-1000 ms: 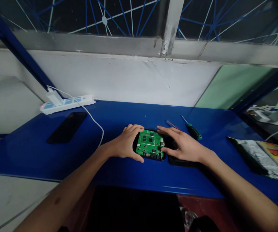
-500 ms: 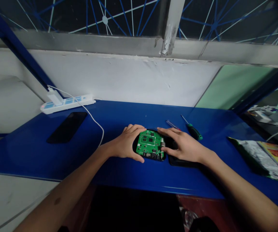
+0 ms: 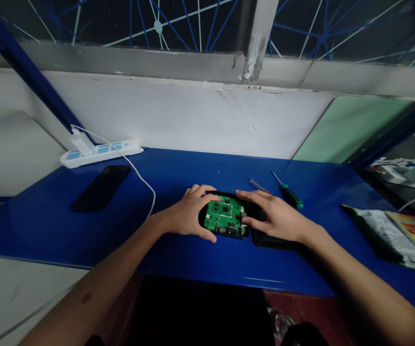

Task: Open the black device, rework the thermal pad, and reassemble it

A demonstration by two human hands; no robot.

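A green circuit board (image 3: 225, 214) lies flat in a black plastic case (image 3: 242, 235) on the blue table, its connectors along the near and right edges. My left hand (image 3: 189, 211) grips the left side of the case, thumb at the near edge and one finger over the board's far left corner. At the right side, my right hand (image 3: 272, 216) holds the board's edge with its thumb by the metal connectors and its fingers at the far corner. Under that hand, partly hidden, is a flat black piece (image 3: 270, 241) that looks like a cover.
Behind my right hand lie a green-handled screwdriver (image 3: 291, 196) and a thin clear-handled tool (image 3: 258, 185). A foil packet (image 3: 384, 235) is at the right. On the left are a black phone (image 3: 100, 188), a white power strip (image 3: 103, 154) and its white cable (image 3: 144, 181).
A finger of my left hand has moved inward over the far left corner of the board. My right hand stays almost where it was.
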